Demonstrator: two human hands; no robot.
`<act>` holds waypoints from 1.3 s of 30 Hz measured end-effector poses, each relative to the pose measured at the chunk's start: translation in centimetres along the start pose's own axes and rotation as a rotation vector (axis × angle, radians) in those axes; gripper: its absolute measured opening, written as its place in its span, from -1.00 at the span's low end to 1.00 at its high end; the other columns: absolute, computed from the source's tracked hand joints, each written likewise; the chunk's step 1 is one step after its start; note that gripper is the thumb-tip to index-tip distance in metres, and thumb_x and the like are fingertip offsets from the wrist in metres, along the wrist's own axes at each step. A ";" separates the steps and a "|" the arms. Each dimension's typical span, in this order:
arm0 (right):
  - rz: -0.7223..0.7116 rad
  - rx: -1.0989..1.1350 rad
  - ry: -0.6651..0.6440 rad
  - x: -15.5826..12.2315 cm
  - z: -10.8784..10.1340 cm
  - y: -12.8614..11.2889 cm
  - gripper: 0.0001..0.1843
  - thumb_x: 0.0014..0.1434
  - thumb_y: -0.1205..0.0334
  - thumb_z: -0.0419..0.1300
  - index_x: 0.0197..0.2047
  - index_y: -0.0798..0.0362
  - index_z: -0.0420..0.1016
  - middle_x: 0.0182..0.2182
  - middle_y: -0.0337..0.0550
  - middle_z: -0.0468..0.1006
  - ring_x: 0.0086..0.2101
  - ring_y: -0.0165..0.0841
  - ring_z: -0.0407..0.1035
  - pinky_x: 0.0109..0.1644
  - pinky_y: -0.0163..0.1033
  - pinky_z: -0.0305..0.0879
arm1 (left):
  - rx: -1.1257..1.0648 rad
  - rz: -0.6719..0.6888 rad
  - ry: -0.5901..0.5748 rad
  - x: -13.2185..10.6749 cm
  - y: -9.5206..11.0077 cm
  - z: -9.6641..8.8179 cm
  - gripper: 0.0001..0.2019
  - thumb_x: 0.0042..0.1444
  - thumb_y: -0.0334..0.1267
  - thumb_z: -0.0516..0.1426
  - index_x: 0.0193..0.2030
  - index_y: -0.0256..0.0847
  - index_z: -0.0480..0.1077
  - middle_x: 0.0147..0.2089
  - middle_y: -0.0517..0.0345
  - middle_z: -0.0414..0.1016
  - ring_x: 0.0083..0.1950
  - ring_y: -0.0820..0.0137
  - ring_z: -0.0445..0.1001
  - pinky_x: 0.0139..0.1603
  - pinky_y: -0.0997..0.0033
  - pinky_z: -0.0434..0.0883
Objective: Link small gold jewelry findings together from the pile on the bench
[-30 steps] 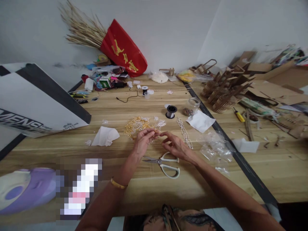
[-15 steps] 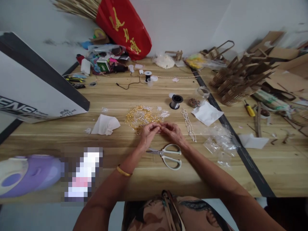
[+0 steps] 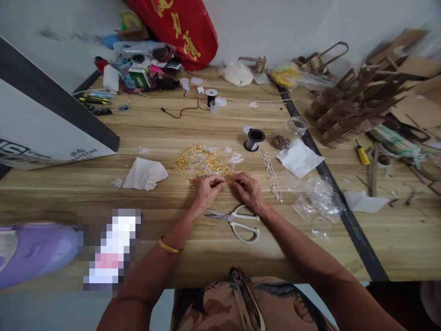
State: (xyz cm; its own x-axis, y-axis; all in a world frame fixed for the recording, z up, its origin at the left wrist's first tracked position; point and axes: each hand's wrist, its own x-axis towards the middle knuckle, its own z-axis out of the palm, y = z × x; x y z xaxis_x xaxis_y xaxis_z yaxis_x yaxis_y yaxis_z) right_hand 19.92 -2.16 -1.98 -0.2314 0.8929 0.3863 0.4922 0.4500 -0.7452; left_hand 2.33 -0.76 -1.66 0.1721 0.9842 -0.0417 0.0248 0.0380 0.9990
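Both hands work close together at the near edge of a heap of gold and silver beads (image 3: 196,161). My left hand (image 3: 208,189) is closed in a pinch, with a tiny piece at its fingertips too small to name. Just to its right, my right hand (image 3: 250,189) also pinches, and what its fingers hold cannot be made out. A narrow gap separates the two sets of fingertips. Below the hands lie scissors (image 3: 237,221) with pale handles, blades slightly apart and pointing left. A silvery beaded chain (image 3: 270,177) lies right of my right hand.
A spool of wire (image 3: 254,139), a jar of beads (image 3: 282,140) and white paper (image 3: 300,158) lie beyond the chain. Clear plastic bags (image 3: 319,200) are at right, near stacked small woven baskets (image 3: 341,110). Crumpled paper (image 3: 144,174) and a large box (image 3: 62,124) stand left.
My hands have drawn slightly apart; the fingertips, touching before, now have a gap between them. The view has shifted a little, and the things on the table stay in place.
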 end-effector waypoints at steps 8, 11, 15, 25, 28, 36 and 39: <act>-0.039 0.002 0.046 -0.1 0.0 0.4 -0.85 0.26 0.25 0.04 -0.20 0.05 0.42 -0.31 -0.10 0.47 -0.30 -0.34 0.37 -0.26 -0.25 0.32 | 0.078 -0.050 -0.058 -0.1 0.2 -0.1 -0.82 -0.08 -0.35 0.20 -0.28 -0.34 0.50 -0.45 0.12 0.54 -0.43 0.44 0.49 -0.32 0.44 0.45; -0.011 0.016 0.062 -0.1 -0.1 0.1 -0.85 0.25 0.24 0.04 -0.22 0.06 0.41 -0.33 -0.11 0.47 -0.32 -0.36 0.37 -0.30 -0.28 0.32 | 0.071 -0.057 -0.073 -0.1 0.3 -0.1 -0.81 -0.06 -0.35 0.18 -0.27 -0.36 0.50 -0.42 0.10 0.55 -0.43 0.44 0.50 -0.33 0.44 0.46; 0.065 0.041 0.085 -0.2 -0.1 -0.1 -0.84 0.24 0.21 0.05 -0.23 0.07 0.41 -0.34 -0.12 0.47 -0.34 -0.37 0.37 -0.33 -0.31 0.32 | 0.053 -0.053 -0.081 -0.3 0.4 -0.1 -0.82 -0.05 -0.35 0.18 -0.28 -0.36 0.49 -0.42 0.10 0.56 -0.44 0.44 0.50 -0.33 0.43 0.47; 0.144 0.118 0.174 -0.1 0.1 0.3 -0.84 0.19 0.17 0.10 -0.30 0.08 0.41 -0.42 -0.18 0.46 -0.40 -0.40 0.34 -0.40 -0.35 0.28 | -0.046 -0.097 -0.118 -0.5 0.8 0.0 -0.81 -0.04 -0.29 0.20 -0.29 -0.37 0.44 -0.47 0.12 0.53 -0.49 0.49 0.47 -0.42 0.50 0.44; 0.155 0.136 0.191 -0.1 0.1 0.4 -0.84 0.19 0.16 0.09 -0.29 0.07 0.41 -0.41 -0.18 0.46 -0.39 -0.40 0.34 -0.40 -0.35 0.28 | -0.027 -0.061 -0.126 -0.5 0.8 -0.1 -0.85 -0.05 -0.30 0.21 -0.34 -0.36 0.44 -0.50 0.14 0.51 -0.52 0.52 0.43 -0.46 0.53 0.42; 0.170 0.144 0.183 -0.1 0.0 0.3 -0.79 0.19 0.15 0.07 -0.26 0.08 0.44 -0.40 -0.16 0.46 -0.38 -0.38 0.35 -0.41 -0.35 0.26 | 0.023 -0.034 -0.100 -0.3 0.8 -0.5 -0.87 -0.07 -0.29 0.20 -0.40 -0.33 0.43 -0.53 0.18 0.47 -0.52 0.51 0.42 -0.47 0.53 0.42; 0.190 0.140 0.157 0.2 -0.4 0.1 -0.77 0.17 0.13 0.09 -0.27 0.09 0.46 -0.39 -0.14 0.50 -0.37 -0.37 0.37 -0.37 -0.33 0.28 | 0.029 -0.022 -0.113 -0.1 0.9 -1.0 -0.85 -0.09 -0.27 0.21 -0.41 -0.33 0.43 -0.55 0.19 0.45 -0.53 0.52 0.39 -0.49 0.54 0.40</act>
State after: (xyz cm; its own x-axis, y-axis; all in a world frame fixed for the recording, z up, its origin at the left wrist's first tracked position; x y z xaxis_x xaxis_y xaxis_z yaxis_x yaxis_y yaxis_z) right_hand 20.26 -1.93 -1.80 -0.0077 0.9525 0.3043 0.3910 0.2830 -0.8758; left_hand 1.38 -0.66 -0.75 0.2807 0.9575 -0.0670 0.0581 0.0527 0.9969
